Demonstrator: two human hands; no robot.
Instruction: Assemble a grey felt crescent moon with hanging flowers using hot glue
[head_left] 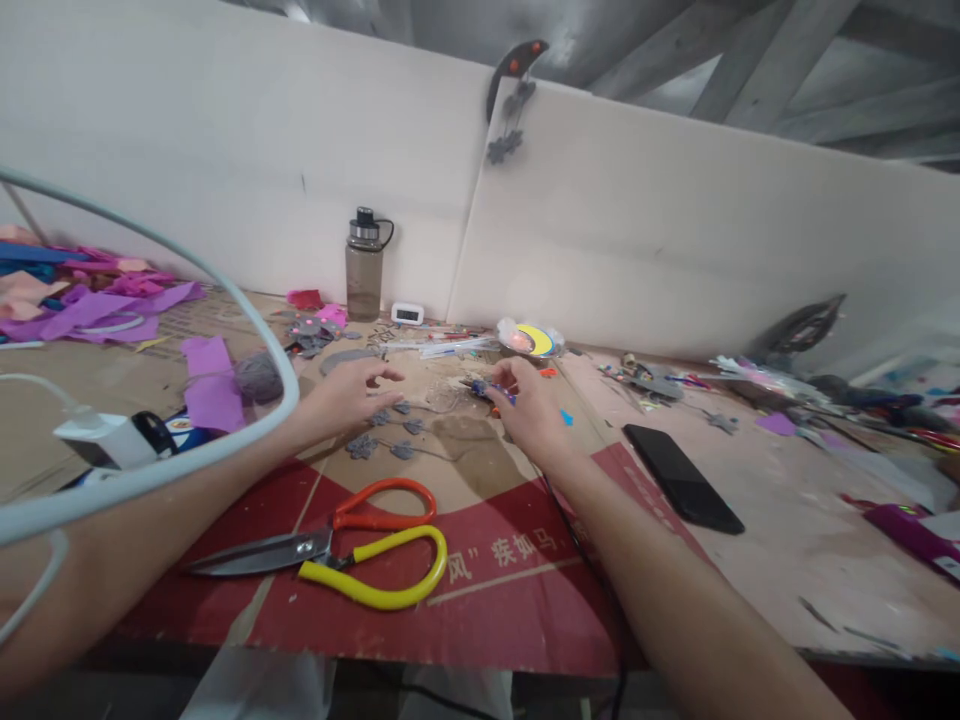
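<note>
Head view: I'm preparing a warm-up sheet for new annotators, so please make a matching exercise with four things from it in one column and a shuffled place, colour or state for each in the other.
Column one
1. Scissors
2. Water bottle
3. Smartphone
4. Left hand

Column two
A. Lying flat, to the right of the right forearm
B. Open, near the gray flower cutouts
C. One red-orange handle, one yellow
D. Standing upright in front of the white panel

Right pairs: 1-C, 2-D, 3-A, 4-B
</note>
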